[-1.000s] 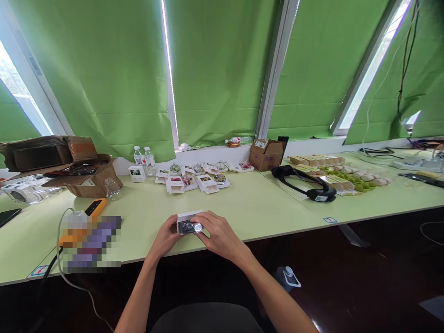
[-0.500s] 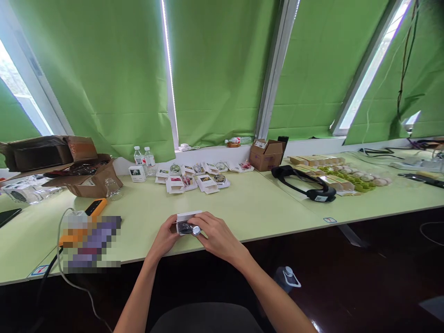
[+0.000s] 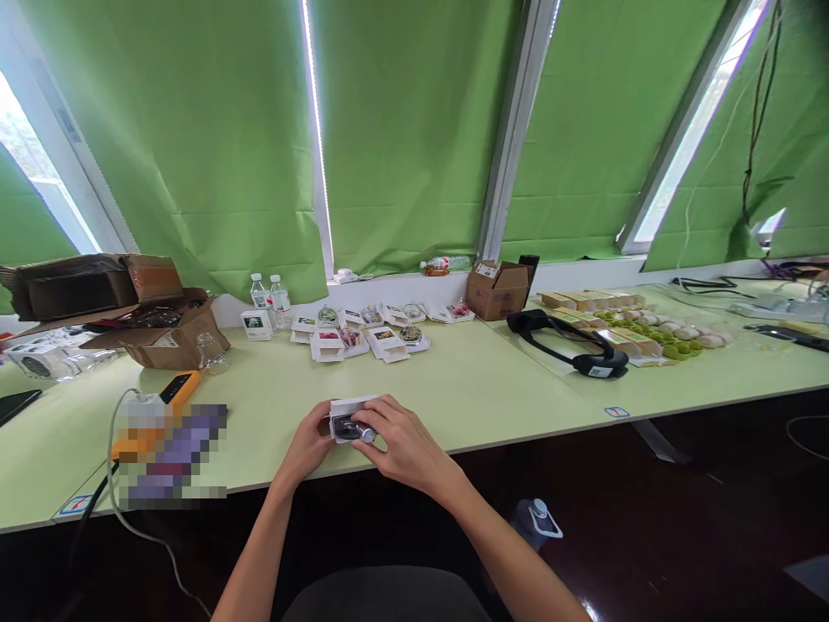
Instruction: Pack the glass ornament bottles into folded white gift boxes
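Observation:
My left hand [image 3: 312,439] is closed around the left side of a small white box [image 3: 351,403] held over the table's front edge. The box's open end faces me, with its flap standing up at the top. In my right hand [image 3: 407,441] the fingers pinch a small bottle [image 3: 367,434] with a shiny silver cap. Its dark glass body lies tilted in the mouth of the box, and the fingers partly cover it. Beyond my hands, several opened white boxes [image 3: 387,344] with flat glass bottles lie grouped on the table.
The pale green table [image 3: 466,380] bears a brown carton [image 3: 498,289], a black headset [image 3: 570,345] and egg trays [image 3: 680,333] at right. Open cardboard boxes [image 3: 161,333], an orange device [image 3: 181,387] and a cable stand left. Two water bottles [image 3: 280,300] are behind.
The silver cap has tipped lower and turned slightly in my right fingers, against the box opening. My left hand stays almost still on the box.

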Motion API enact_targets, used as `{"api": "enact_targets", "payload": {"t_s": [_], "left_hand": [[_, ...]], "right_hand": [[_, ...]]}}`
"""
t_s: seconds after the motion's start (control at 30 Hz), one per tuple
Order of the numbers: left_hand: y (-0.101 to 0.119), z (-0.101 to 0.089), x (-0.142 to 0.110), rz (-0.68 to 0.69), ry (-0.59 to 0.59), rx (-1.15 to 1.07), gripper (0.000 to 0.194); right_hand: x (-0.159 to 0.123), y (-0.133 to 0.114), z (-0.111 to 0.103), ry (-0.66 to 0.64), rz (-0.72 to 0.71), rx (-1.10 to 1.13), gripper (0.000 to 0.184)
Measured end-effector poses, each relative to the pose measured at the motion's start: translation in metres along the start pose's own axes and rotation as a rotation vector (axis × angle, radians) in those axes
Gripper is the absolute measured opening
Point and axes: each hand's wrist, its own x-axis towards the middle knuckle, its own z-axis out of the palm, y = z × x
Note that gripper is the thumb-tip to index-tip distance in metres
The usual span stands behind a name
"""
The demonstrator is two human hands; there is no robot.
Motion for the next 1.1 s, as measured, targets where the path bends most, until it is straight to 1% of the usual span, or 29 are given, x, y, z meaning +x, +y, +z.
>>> {"api": "enact_targets", "payload": {"t_s": [0.1, 0.2, 0.43, 0.6, 0.8, 0.9, 1.0, 1.1], "left_hand": [[0.002, 0.000, -0.001, -0.017, -0.007, 0.002, 0.040], [0.004, 0.001, -0.001, 0.012, -0.007, -0.007, 0.040], [0.008, 0.001, -0.001, 0.005, -0.016, -0.029, 0.044], [0.010, 0.001, -0.001, -0.008, -0.015, -0.005, 0.043], [0.004, 0.000, -0.002, -0.014, -0.023, -0.002, 0.045], [0.003, -0.001, -0.002, -0.031, -0.024, 0.000, 0.046], [0.004, 0.000, -0.001, -0.010, -0.024, -0.009, 0.043], [0.005, 0.001, -0.001, -0.007, -0.028, -0.010, 0.043]], "right_hand": [[0.000, -0.002, -0.004, -0.018, 0.017, 0.055, 0.034], [0.000, -0.003, -0.010, -0.035, 0.043, 0.112, 0.028], [-0.002, 0.001, -0.020, -0.105, -0.002, 0.195, 0.027], [-0.002, 0.003, -0.018, -0.101, 0.022, 0.233, 0.026], [-0.002, 0.004, -0.014, -0.097, 0.075, 0.257, 0.021], [-0.003, 0.005, -0.013, -0.099, 0.062, 0.253, 0.023], [-0.003, 0.006, -0.013, -0.093, 0.035, 0.264, 0.027], [-0.003, 0.006, -0.013, -0.087, 0.035, 0.265, 0.027]]}}
